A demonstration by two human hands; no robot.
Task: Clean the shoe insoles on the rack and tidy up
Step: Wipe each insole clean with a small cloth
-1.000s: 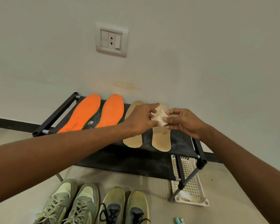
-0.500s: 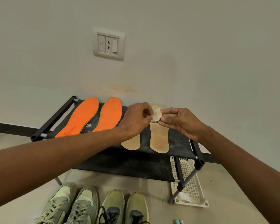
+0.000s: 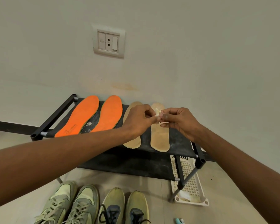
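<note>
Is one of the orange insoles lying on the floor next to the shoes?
No, both orange insoles lie flat on the top shelf of the black rack, above the shoes.

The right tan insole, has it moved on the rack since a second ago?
No. The right tan insole lies in the same spot on the rack, heel at the front edge, beside the left tan insole.

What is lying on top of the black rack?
On the rack: two orange insoles and two tan insoles. The left hand covers part of one tan insole.
</note>
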